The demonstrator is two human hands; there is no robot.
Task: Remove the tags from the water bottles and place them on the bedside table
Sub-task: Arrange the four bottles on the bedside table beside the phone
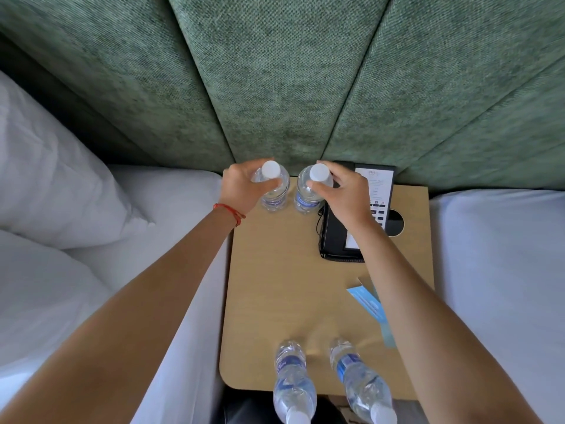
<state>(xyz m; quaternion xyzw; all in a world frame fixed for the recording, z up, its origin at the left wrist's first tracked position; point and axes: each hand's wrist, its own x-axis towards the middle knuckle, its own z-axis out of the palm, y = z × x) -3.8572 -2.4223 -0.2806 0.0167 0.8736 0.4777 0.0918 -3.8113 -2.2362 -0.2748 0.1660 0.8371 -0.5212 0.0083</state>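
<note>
Two near bottles point(330, 381) stand at the bedside table's point(275, 301) front edge, well apart from both hands, while the left hand point(241, 188) grips the left far bottle point(273, 191) and the right hand point(345, 194) grips the right far bottle point(308, 191) at the back, blue tags point(367, 301) lying between.

My bedside table point(275, 286) holds 4 water bottles: 2 point(274, 191) point(308, 194) upright left of the phone point(342, 240), 2 point(292, 377) point(360, 381) well in front of it. Blue paper tags point(367, 301) lie just in front of the phone.
</note>
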